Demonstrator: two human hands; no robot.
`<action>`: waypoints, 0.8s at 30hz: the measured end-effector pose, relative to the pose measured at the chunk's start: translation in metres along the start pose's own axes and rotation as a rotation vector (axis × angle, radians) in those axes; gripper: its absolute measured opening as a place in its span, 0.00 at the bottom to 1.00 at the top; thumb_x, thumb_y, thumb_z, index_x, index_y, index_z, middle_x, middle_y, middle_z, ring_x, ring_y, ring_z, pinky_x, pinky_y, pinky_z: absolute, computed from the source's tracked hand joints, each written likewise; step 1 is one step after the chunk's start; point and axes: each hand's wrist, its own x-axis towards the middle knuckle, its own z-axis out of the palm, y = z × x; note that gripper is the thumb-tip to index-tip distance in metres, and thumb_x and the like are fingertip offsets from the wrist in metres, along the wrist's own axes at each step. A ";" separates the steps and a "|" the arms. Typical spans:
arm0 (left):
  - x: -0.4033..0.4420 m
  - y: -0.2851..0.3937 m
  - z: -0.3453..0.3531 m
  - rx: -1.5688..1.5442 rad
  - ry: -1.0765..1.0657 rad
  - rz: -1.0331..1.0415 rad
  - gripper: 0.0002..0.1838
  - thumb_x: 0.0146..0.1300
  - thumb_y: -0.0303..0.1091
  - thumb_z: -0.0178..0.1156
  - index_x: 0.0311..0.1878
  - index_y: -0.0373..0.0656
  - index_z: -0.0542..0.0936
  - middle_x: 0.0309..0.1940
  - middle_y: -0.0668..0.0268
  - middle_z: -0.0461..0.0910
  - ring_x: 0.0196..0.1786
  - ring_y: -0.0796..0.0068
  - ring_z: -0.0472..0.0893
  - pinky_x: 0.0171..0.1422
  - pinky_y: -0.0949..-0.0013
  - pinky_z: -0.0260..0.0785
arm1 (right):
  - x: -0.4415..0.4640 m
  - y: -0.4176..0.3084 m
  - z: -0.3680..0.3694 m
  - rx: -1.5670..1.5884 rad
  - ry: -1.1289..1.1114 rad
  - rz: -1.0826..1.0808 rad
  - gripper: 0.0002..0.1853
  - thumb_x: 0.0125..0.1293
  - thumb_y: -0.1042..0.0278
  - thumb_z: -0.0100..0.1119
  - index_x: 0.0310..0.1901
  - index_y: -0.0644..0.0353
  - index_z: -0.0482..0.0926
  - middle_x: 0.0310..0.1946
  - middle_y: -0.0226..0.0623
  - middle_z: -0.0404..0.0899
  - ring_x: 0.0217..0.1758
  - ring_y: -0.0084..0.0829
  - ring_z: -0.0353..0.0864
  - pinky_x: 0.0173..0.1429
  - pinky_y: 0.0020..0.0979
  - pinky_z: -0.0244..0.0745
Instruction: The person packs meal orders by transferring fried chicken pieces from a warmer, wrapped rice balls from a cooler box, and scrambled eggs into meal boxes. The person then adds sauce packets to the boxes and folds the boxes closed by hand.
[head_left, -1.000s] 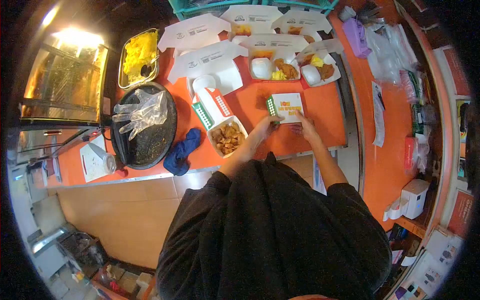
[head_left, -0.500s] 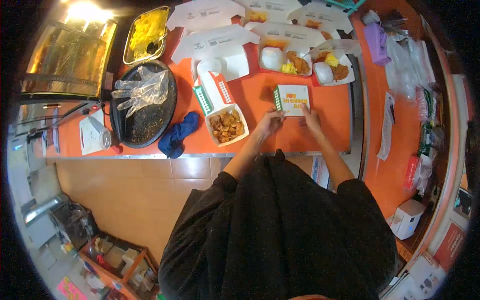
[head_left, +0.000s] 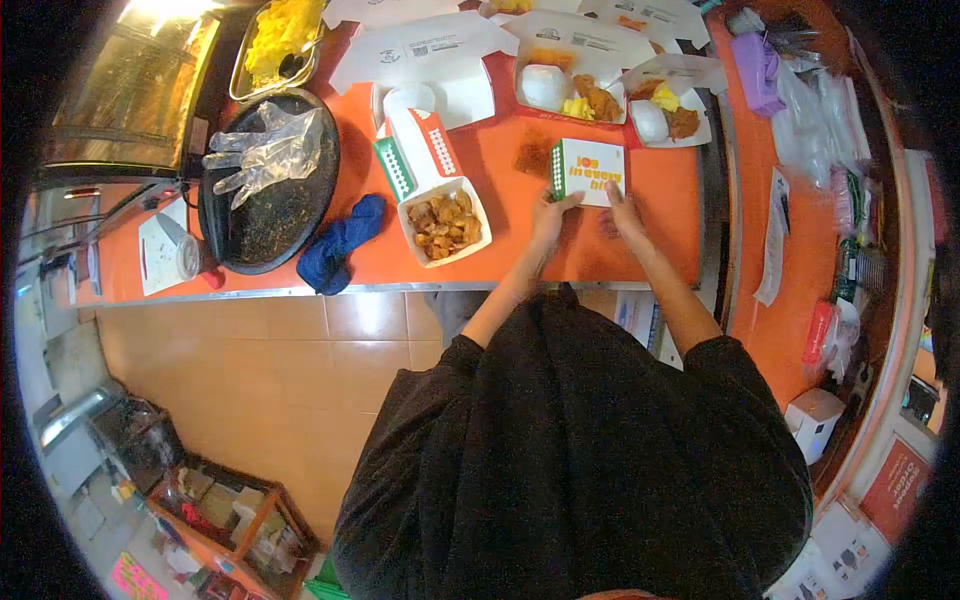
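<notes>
A small closed box point(head_left: 592, 172), white on top with orange print and a green patterned side, sits on the orange counter. My left hand point(head_left: 550, 217) grips its near left corner, and my right hand point(head_left: 626, 213) holds the near right corner. To the left stands an open red and green box point(head_left: 445, 222) filled with brown fried pieces, its long lid leaning back onto an open white box point(head_left: 468, 100) with a round white item. Behind my hands are an open meal box point(head_left: 543, 88) and a smaller one point(head_left: 650, 122), both with a white mound, yellow food and fried chicken.
A dark round tray point(head_left: 268, 225) bears a clear plastic glove point(head_left: 270, 155). Beside it lies a dark blue cloth point(head_left: 340, 245). A metal tray of yellow food point(head_left: 280, 45) is at the back left. Plastic bags and a purple holder point(head_left: 757, 75) are on the right counter.
The view has shifted. Both hands stay at the small closed box, whose printed top has turned slightly. The other boxes keep their places on the counter.
</notes>
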 end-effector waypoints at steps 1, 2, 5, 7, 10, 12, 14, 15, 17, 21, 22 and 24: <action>-0.003 0.000 0.006 -0.004 -0.003 0.002 0.19 0.50 0.28 0.57 0.46 0.34 0.67 0.41 0.56 0.73 0.40 0.64 0.75 0.44 0.67 0.68 | 0.007 0.006 -0.001 -0.003 0.003 -0.002 0.36 0.54 0.32 0.39 0.44 0.63 0.66 0.21 0.41 0.73 0.24 0.34 0.77 0.28 0.35 0.74; -0.008 -0.001 0.014 0.551 0.251 0.340 0.22 0.50 0.30 0.58 0.48 0.32 0.64 0.44 0.52 0.70 0.41 0.59 0.74 0.44 0.64 0.67 | 0.018 0.013 -0.001 -0.246 0.174 -0.096 0.34 0.55 0.36 0.42 0.47 0.62 0.65 0.28 0.45 0.73 0.32 0.37 0.75 0.36 0.38 0.72; -0.020 0.004 0.030 0.959 0.487 0.304 0.29 0.51 0.36 0.57 0.51 0.30 0.59 0.46 0.40 0.62 0.41 0.46 0.70 0.44 0.55 0.65 | -0.017 -0.031 -0.005 -0.669 0.476 -0.454 0.27 0.57 0.49 0.47 0.52 0.60 0.63 0.42 0.49 0.70 0.47 0.42 0.69 0.50 0.42 0.65; -0.001 -0.022 0.012 1.087 0.372 0.353 0.25 0.52 0.37 0.56 0.49 0.32 0.61 0.39 0.39 0.64 0.39 0.44 0.70 0.41 0.54 0.66 | -0.038 -0.037 0.001 -0.963 0.514 -0.858 0.23 0.55 0.61 0.50 0.53 0.58 0.63 0.52 0.46 0.63 0.57 0.44 0.59 0.58 0.43 0.57; -0.021 0.007 -0.003 1.134 0.249 0.585 0.10 0.54 0.30 0.49 0.38 0.35 0.66 0.30 0.49 0.67 0.31 0.54 0.71 0.34 0.58 0.64 | -0.024 -0.036 -0.010 -1.009 0.339 -1.325 0.18 0.54 0.71 0.48 0.48 0.61 0.66 0.55 0.46 0.60 0.61 0.46 0.54 0.64 0.42 0.49; -0.055 0.092 -0.024 1.148 0.404 0.528 0.04 0.52 0.27 0.49 0.28 0.37 0.71 0.22 0.56 0.68 0.26 0.63 0.70 0.31 0.64 0.62 | -0.015 -0.035 -0.020 -1.025 0.256 -1.287 0.21 0.52 0.68 0.51 0.50 0.59 0.66 0.54 0.47 0.62 0.60 0.47 0.57 0.63 0.43 0.51; -0.086 0.180 -0.066 1.079 0.531 0.761 0.05 0.52 0.25 0.49 0.25 0.39 0.74 0.20 0.61 0.71 0.23 0.68 0.70 0.29 0.68 0.62 | -0.001 -0.025 -0.033 -1.218 0.395 -1.411 0.23 0.52 0.64 0.54 0.50 0.61 0.67 0.51 0.48 0.65 0.56 0.46 0.62 0.60 0.41 0.55; -0.106 0.222 -0.093 1.001 0.551 1.016 0.05 0.52 0.25 0.49 0.27 0.40 0.75 0.22 0.62 0.73 0.23 0.70 0.70 0.29 0.69 0.62 | -0.013 -0.036 -0.029 -0.973 0.381 -1.207 0.20 0.53 0.65 0.53 0.48 0.63 0.68 0.48 0.49 0.66 0.53 0.46 0.64 0.57 0.41 0.58; -0.170 0.327 -0.109 0.960 0.788 1.233 0.04 0.51 0.24 0.52 0.30 0.40 0.77 0.24 0.63 0.75 0.24 0.71 0.71 0.30 0.70 0.63 | -0.040 -0.066 -0.020 -0.869 0.528 -1.073 0.15 0.55 0.67 0.52 0.42 0.67 0.70 0.43 0.49 0.69 0.48 0.46 0.67 0.50 0.41 0.63; -0.243 0.482 -0.166 0.455 0.857 1.347 0.07 0.53 0.29 0.57 0.25 0.35 0.76 0.21 0.68 0.75 0.24 0.84 0.71 0.28 0.81 0.62 | -0.063 -0.113 0.028 -0.672 0.468 -0.878 0.10 0.54 0.68 0.53 0.34 0.66 0.71 0.37 0.48 0.69 0.43 0.44 0.69 0.46 0.40 0.63; -0.247 0.511 -0.194 0.567 0.944 1.391 0.09 0.54 0.30 0.57 0.21 0.37 0.75 0.18 0.69 0.73 0.22 0.86 0.70 0.26 0.83 0.59 | -0.076 -0.127 0.051 -0.653 0.451 -0.902 0.10 0.54 0.67 0.53 0.32 0.66 0.71 0.34 0.47 0.70 0.40 0.44 0.69 0.46 0.40 0.62; -0.259 0.558 -0.225 0.619 0.900 1.420 0.10 0.56 0.33 0.57 0.23 0.38 0.75 0.17 0.70 0.72 0.22 0.86 0.69 0.26 0.83 0.59 | -0.084 -0.146 0.088 -0.713 0.467 -1.065 0.09 0.54 0.65 0.52 0.27 0.64 0.72 0.29 0.42 0.72 0.35 0.42 0.70 0.44 0.39 0.61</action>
